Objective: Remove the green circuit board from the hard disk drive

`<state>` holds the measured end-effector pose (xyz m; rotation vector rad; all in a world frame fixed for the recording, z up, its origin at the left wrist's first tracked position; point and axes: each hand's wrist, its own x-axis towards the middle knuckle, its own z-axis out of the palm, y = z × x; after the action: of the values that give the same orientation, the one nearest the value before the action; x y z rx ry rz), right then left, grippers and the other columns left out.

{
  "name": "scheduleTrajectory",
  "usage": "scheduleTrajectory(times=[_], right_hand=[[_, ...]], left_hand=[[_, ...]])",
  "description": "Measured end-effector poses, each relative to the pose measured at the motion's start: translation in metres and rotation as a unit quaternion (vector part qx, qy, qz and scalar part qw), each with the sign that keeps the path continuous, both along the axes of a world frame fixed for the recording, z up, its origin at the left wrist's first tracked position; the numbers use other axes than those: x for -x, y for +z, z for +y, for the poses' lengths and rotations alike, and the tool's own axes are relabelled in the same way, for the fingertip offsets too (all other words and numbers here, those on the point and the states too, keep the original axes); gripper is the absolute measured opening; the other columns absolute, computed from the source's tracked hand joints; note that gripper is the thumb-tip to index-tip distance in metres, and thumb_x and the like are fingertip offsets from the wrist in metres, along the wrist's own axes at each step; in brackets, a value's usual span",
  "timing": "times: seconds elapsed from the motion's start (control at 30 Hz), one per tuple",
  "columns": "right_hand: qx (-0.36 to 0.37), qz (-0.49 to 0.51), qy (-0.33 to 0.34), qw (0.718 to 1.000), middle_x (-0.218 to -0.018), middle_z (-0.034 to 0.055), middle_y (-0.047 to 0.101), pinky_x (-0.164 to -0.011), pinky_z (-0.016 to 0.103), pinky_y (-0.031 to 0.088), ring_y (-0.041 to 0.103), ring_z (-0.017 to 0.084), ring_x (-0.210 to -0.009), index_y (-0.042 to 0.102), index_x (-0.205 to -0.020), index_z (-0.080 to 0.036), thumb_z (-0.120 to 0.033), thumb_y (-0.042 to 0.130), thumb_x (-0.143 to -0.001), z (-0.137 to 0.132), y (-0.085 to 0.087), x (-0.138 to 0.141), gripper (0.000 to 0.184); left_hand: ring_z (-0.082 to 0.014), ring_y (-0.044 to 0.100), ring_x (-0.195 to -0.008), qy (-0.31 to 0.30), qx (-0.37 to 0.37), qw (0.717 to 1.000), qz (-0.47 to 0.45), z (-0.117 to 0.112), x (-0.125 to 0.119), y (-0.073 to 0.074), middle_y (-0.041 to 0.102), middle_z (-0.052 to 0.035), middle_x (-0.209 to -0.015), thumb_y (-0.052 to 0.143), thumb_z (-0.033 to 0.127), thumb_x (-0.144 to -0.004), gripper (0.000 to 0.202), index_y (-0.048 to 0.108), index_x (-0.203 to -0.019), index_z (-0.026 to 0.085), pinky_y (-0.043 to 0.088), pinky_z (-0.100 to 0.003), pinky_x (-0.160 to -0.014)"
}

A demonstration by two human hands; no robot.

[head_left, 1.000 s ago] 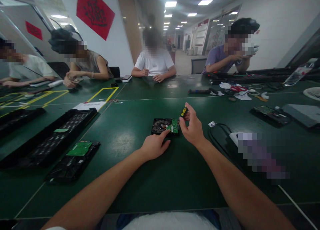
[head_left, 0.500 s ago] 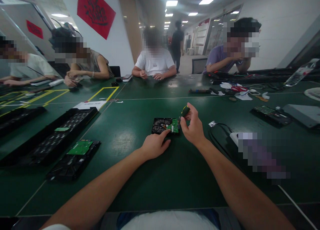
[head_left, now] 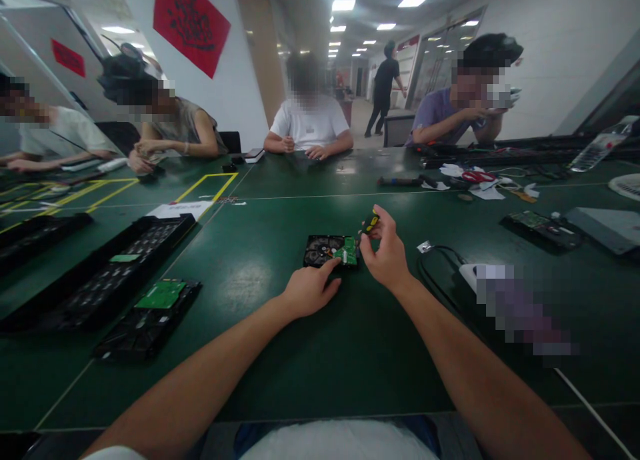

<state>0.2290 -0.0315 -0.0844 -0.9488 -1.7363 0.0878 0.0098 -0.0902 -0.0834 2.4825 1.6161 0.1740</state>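
A hard drive (head_left: 320, 252) lies on the green table, its round metal side and green circuit board (head_left: 345, 252) facing up. My left hand (head_left: 311, 291) reaches it from the near side; the outstretched index fingertip rests at the board's near edge, with the thumb apart from it. The other left fingers are mostly hidden. My right hand (head_left: 385, 250) is closed around the dark handle of a yellow-marked screwdriver (head_left: 371, 221), just right of the drive. I cannot make out the screwdriver's tip.
At left are another hard drive (head_left: 147, 320) and a long black tray (head_left: 107, 273). On the right lie a cable (head_left: 434, 283), a blurred-out object (head_left: 520, 307), a further drive (head_left: 543, 230) and a grey box (head_left: 605, 227). Several people sit across the table.
The screwdriver handle has turned in my right fingers, showing more yellow. My left hand and the drive stay put. A person walking in the background has moved right.
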Motion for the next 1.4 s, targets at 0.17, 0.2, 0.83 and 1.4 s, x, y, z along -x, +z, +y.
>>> scheduleTrajectory(times=[0.17, 0.2, 0.83, 1.4], right_hand=[[0.001, 0.003, -0.003, 1.0, -0.139, 0.0129, 0.064, -0.089, 0.049, 0.067, 0.073, 0.024, -0.095, 0.033, -0.161, -0.031, -0.029, 0.063, -0.099, 0.0, -0.0001, -0.0003, 0.069], [-0.002, 0.002, -0.005, 1.0, -0.139, 0.0122, 0.064, -0.088, 0.049, 0.067, 0.073, 0.024, -0.095, 0.034, -0.16, -0.032, -0.031, 0.064, -0.098, 0.0, -0.0001, -0.0003, 0.069], [0.013, -0.006, 0.01, 1.0, -0.147, 0.01, 0.061, -0.092, 0.049, 0.068, 0.073, 0.025, -0.101, 0.03, -0.162, -0.035, -0.033, 0.062, -0.101, -0.0022, 0.0017, -0.0003, 0.069], [0.014, -0.003, 0.017, 1.0, -0.142, 0.0108, 0.064, -0.094, 0.049, 0.066, 0.074, 0.026, -0.104, 0.026, -0.163, -0.034, -0.03, 0.057, -0.102, -0.0029, 0.0015, -0.0022, 0.069]], left_hand=[[-0.0274, 0.077, -0.088, -0.001, 0.005, 1.0, 0.001, -0.0007, -0.0008, 0.001, 0.08, -0.0085, -0.099, 0.045, 0.048, -0.106, 0.06, 0.04, -0.161, 0.024, 0.056, -0.035, -0.079], [-0.0275, 0.077, -0.088, -0.002, 0.003, 1.0, -0.001, -0.0009, -0.0011, 0.0012, 0.08, -0.0084, -0.099, 0.045, 0.048, -0.106, 0.06, 0.04, -0.161, 0.024, 0.056, -0.035, -0.078], [-0.0273, 0.076, -0.088, 0.01, 0.016, 1.0, 0.013, -0.0006, -0.0031, -0.0004, 0.079, -0.0083, -0.099, 0.044, 0.048, -0.106, 0.06, 0.039, -0.161, 0.025, 0.054, -0.035, -0.079], [-0.026, 0.076, -0.084, 0.007, 0.005, 1.0, 0.005, -0.0009, -0.0027, -0.0013, 0.079, -0.0065, -0.096, 0.043, 0.049, -0.106, 0.059, 0.04, -0.161, 0.026, 0.051, -0.033, -0.074]])
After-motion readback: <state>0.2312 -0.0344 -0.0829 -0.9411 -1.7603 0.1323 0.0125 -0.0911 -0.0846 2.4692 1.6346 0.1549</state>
